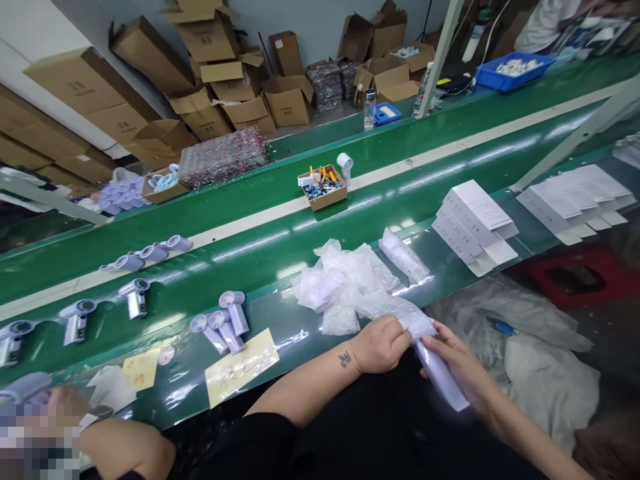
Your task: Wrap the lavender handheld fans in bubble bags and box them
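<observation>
A lavender handheld fan (440, 377) slants between my hands, its upper end inside a clear bubble-wrap bag (399, 309). My left hand (383, 343) is closed on the bag near its mouth. Wrapped round the fan and the bag's edge, my right hand (453, 353) is closed too. Just beyond my left hand lies a heap of bubble-wrap bags (345, 273), with something lavender showing through. To the right of the heap is a wrapped lavender piece (404, 255). Three lavender fans (225, 323) lie on the bench left of my forearm.
A co-worker's hand (67, 407) holds a lavender item at the lower left. More fans (135, 297) lie along the green conveyor (260, 250). White boxes (473, 223) stand at right; a small carton (327, 200) of parts sits beyond. A handwritten yellow note (243, 367) lies near my left forearm.
</observation>
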A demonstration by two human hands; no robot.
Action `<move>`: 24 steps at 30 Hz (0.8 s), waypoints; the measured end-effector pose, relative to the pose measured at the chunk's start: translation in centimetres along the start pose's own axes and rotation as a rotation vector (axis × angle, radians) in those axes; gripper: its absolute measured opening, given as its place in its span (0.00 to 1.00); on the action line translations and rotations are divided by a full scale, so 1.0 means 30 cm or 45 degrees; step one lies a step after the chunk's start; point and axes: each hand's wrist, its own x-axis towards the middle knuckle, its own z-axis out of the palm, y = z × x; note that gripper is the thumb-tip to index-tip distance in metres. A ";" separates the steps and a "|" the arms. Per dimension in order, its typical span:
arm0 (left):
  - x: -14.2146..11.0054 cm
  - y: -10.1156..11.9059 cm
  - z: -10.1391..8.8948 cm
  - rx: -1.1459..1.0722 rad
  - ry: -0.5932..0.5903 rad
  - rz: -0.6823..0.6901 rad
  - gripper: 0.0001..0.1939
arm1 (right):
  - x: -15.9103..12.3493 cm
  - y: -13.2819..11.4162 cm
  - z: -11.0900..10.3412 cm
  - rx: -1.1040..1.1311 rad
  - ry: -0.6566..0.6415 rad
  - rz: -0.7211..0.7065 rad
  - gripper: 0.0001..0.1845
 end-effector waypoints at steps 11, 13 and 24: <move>0.320 0.053 0.106 -0.048 -0.191 -0.145 0.13 | 0.102 -0.040 -0.172 0.107 0.205 0.060 0.17; 0.398 0.044 0.110 0.018 -0.345 -0.192 0.13 | 0.109 -0.065 -0.221 0.125 0.198 0.183 0.15; 0.660 0.052 0.010 -0.950 -0.311 -0.828 0.11 | -0.007 -0.480 -0.486 -0.947 -0.095 -0.290 0.18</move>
